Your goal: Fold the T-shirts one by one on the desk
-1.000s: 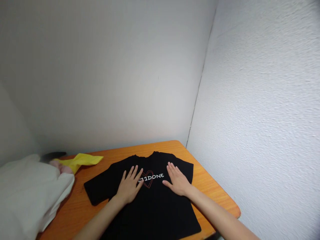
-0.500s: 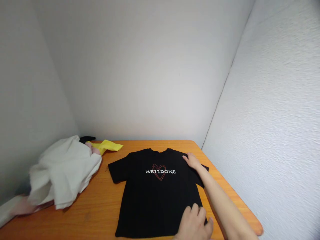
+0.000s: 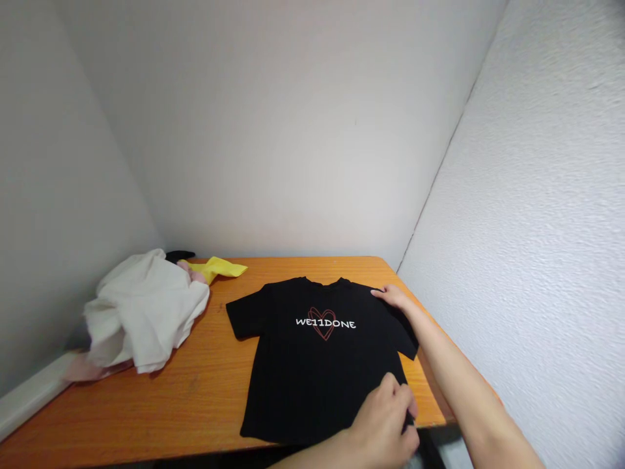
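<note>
A black short-sleeved T-shirt (image 3: 312,378) lies spread on the wooden table, its collar toward the back wall. White "WE11DONE" lettering over a red heart outline is printed across its chest. My right hand (image 3: 391,297) grips the shirt at the shoulder on the right, thumb on top and the other fingers partly hidden. Nearer to me, my left hand (image 3: 388,417) is closed at the lower right side by the hem, with black fabric between its thumb and curled fingers.
On the left of the orange-brown table (image 3: 195,391) lies a crumpled white cloth (image 3: 146,306). Pink, yellow (image 3: 219,268) and black (image 3: 180,256) fabric pieces sit around it. Walls stand close at the back, left and right.
My left hand has closed on the shirt's lower right side, where its fingers were loosely apart. My right hand has shifted outward along the shoulder. The view has moved slightly.
</note>
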### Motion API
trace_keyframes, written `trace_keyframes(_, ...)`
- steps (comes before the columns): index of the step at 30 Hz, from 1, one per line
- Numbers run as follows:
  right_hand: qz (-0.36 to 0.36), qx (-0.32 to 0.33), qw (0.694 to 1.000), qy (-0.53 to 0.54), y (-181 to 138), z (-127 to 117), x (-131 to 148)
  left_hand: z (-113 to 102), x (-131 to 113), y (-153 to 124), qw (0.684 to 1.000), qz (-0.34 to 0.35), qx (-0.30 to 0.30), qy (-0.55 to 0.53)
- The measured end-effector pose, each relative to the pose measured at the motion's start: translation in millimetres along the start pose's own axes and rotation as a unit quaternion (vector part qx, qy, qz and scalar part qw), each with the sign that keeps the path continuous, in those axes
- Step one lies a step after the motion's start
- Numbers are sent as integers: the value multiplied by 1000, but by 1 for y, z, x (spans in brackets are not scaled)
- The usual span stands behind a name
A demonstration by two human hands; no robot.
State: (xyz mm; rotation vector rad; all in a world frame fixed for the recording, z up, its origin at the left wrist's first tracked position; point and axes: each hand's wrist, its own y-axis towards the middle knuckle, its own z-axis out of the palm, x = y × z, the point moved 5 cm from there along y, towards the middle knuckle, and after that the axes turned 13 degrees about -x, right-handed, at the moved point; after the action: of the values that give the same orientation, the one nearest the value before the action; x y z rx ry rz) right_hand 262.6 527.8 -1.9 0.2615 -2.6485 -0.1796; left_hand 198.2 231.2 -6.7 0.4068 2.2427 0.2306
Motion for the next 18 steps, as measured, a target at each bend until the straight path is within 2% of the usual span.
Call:
trace_keyframes(3,10,-9,1000,2,-1,-16,8,-21,-11,-3,991,-41,-65,-112)
trace_keyframes(5,2,-25,1000,10,2,-31,24,-39,-19,-6,977,-69,-99,-175)
trace_keyframes(8,-22,-48,998,28,11,-51,65,-70,-22,-18,952,-126,-128,-249)
trace_keyframes(11,-52,-66,996,35,19,-57,124,-102,-15,-43,927,-159,-151,-305)
trace_keyframes(14,-86,-72,994,21,17,-40,190,-128,5,-79,923,-169,-184,-294)
trace_keyframes(18,-120,-41,992,-10,-10,11,269,-152,40,-128,921,-205,-237,-232)
